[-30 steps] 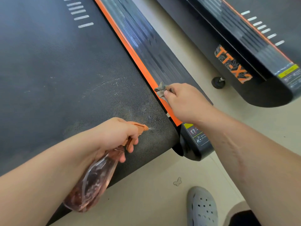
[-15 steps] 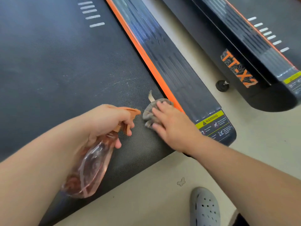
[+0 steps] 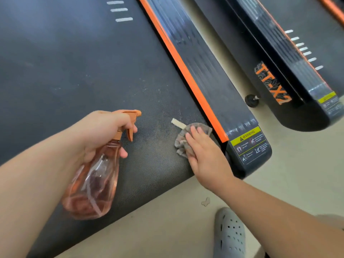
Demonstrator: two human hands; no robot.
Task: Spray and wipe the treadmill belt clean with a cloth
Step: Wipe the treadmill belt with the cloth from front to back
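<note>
Spray bottle [image 3: 93, 183] drew leftward, nozzle [image 3: 137, 113] seemingly toward cloth [image 3: 181, 144].

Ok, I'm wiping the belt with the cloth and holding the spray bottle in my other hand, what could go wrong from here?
The cloth is bunched small under your right hand, so strokes may miss the pale streaks further up the treadmill belt. The spray bottle in your left hand points its nozzle towards the right hand; a stray squeeze could wet it or the warning label beyond.
</note>
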